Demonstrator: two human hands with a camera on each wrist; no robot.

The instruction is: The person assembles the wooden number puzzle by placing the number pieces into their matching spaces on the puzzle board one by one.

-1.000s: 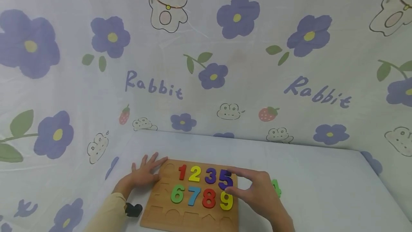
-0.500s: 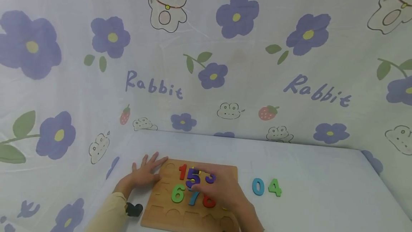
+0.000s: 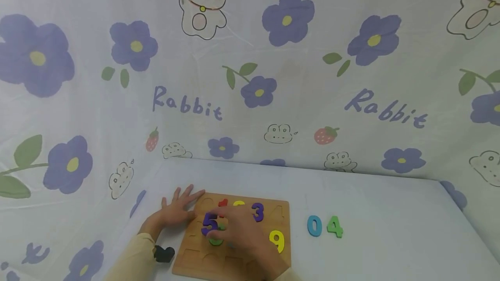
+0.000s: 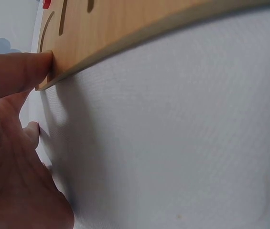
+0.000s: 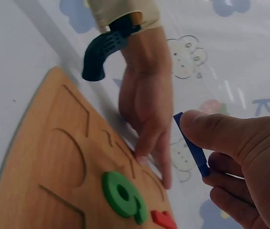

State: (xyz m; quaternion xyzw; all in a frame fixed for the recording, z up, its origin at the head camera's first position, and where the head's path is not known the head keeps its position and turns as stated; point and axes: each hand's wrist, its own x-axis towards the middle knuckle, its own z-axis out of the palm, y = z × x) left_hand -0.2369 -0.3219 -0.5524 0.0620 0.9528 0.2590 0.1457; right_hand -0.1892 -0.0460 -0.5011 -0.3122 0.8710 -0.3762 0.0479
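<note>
My right hand pinches a purple number 5 piece between thumb and fingers, above the left part of a wooden number puzzle board. The right wrist view shows that piece edge-on, apart from the board. My left hand lies with spread fingers at the board's left edge; its thumb touches the wood in the left wrist view. In the board sit a red 1, a yellow 2, a purple 3, a green 6 and a yellow 9. My right hand hides the 7 and 8.
To the right of the board, a blue 0 and a green 4 lie on the white table. Patterned cloth hangs behind it. A dark device sits at my left wrist.
My right hand has carried the purple 5 leftward across the board, from near the 9 to beside the 6. The 0 and 4 have come into sight. My left hand stays put.
</note>
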